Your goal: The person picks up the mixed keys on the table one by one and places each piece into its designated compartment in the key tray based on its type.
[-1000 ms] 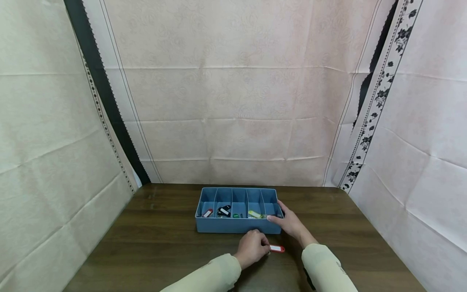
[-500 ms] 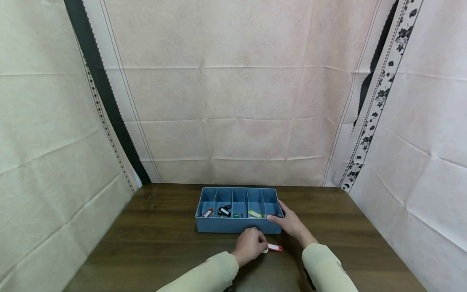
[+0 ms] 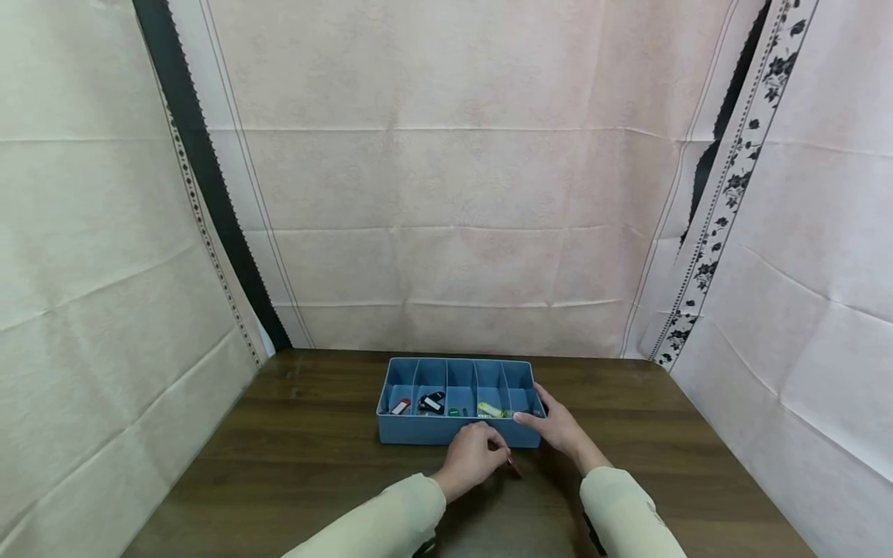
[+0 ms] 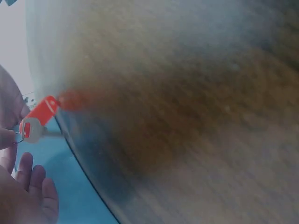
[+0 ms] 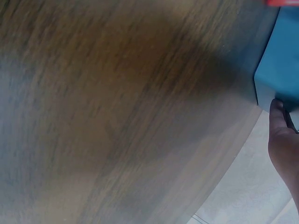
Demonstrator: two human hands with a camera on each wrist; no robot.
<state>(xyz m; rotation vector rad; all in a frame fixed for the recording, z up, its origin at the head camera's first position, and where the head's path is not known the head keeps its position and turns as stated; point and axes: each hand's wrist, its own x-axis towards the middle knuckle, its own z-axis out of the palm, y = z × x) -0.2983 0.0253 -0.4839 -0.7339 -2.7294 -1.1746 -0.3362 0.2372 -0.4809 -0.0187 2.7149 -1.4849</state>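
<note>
In the head view my left hand (image 3: 471,460) is just in front of the blue divided box (image 3: 456,432). Its thumb and finger pinch the wire ring of a red key tag (image 4: 42,111), from which a grey key (image 4: 33,130) hangs. The tag tilts down from the fingers, off the table. My right hand (image 3: 560,431) grips the right end of the box, its thumb over the front rim and fingers along the side. In the right wrist view a finger of the right hand (image 5: 286,154) lies against the box wall.
Inside the box compartments lie a red key tag (image 3: 401,406), black tags (image 3: 432,403), a green piece (image 3: 453,412) and a yellow-green tag (image 3: 490,409). The box stands on a brown wooden table (image 3: 314,457). Pale cloth (image 3: 453,194) hangs behind and at both sides.
My left hand has moved slightly left and up towards the box, drawing the red key tag from lying flat to tilted. The right hand and box stay put.
</note>
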